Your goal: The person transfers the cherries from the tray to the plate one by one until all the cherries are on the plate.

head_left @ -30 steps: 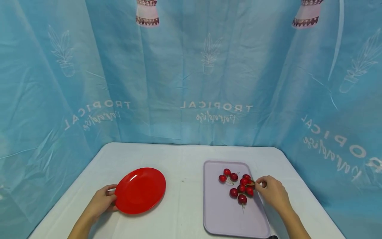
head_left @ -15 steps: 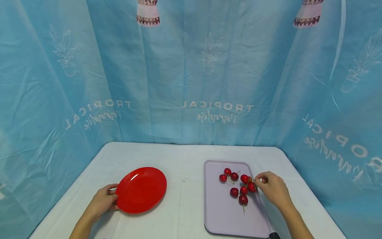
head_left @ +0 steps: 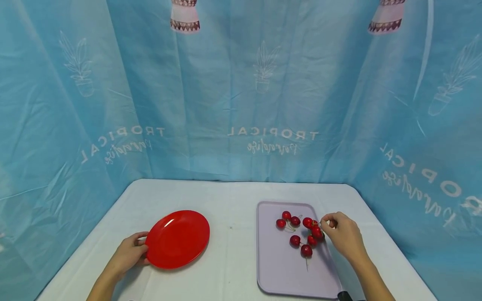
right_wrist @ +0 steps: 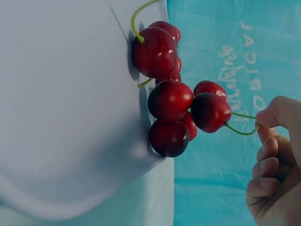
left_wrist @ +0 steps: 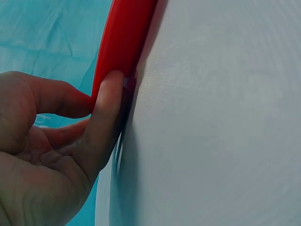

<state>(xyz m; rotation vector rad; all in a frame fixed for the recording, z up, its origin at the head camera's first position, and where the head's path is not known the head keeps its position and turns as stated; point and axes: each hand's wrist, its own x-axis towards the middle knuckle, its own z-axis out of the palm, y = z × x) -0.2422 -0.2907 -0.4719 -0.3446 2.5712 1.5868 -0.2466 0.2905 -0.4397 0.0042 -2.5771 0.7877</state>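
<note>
We judge lifting cherries [right_wrist: 211, 112] by their stems [right_wrist: 241, 134], off the right side of the tray [head_left: 286, 271], to be the step in hand. We consider the next move calls for a steady pinch. Just past the tray's right edge, the right hand [head_left: 344, 235] has its grip, thumb against finger, pinched on two stems. Well left of the tray, the left hand [head_left: 129, 253] pinches the red plate [head_left: 177, 240].

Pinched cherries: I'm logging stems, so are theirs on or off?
On: in the right wrist view, green stems run from those cherries to the right hand, which pinches them.
</note>
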